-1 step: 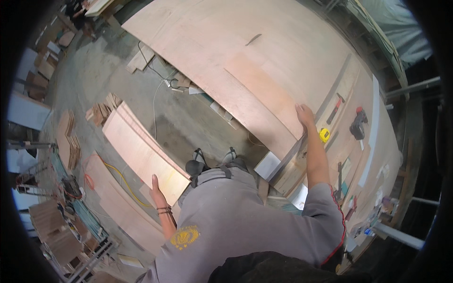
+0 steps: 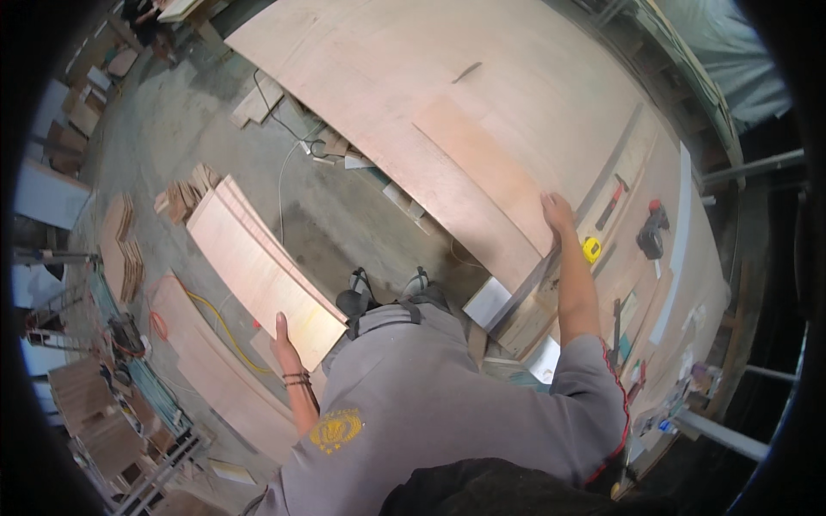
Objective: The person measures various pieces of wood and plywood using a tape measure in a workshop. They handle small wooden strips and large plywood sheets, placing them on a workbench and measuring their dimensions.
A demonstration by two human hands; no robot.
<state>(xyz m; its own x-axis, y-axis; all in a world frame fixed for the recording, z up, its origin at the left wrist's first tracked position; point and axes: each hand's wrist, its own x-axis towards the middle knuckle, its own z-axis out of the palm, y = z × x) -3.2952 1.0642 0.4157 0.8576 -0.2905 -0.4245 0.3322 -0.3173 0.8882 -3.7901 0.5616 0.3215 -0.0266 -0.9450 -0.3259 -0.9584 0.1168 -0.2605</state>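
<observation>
My left hand (image 2: 288, 351) grips the near outer edge of a long plywood panel (image 2: 258, 275), thumb along the edge and the other fingers hidden beneath. Under that panel another board edge shows. On the big plywood-topped table to my right, my right hand (image 2: 559, 213) is closed at the near end of a flat plywood strip (image 2: 486, 159), its fingers curled at the strip's corner. Beside this hand sit a yellow tape measure (image 2: 591, 249) and a hammer (image 2: 612, 202) with a red and black handle. Beyond them lies a red and black cordless drill (image 2: 654, 230).
The large plywood sheet (image 2: 361, 82) covers the table. A dark straight bar (image 2: 609, 163) crosses it near my right hand. On the floor at left are stacked shaped boards (image 2: 120, 249), a long panel (image 2: 215, 370) and a yellow hose (image 2: 225, 331). Another person (image 2: 153, 30) stands far left.
</observation>
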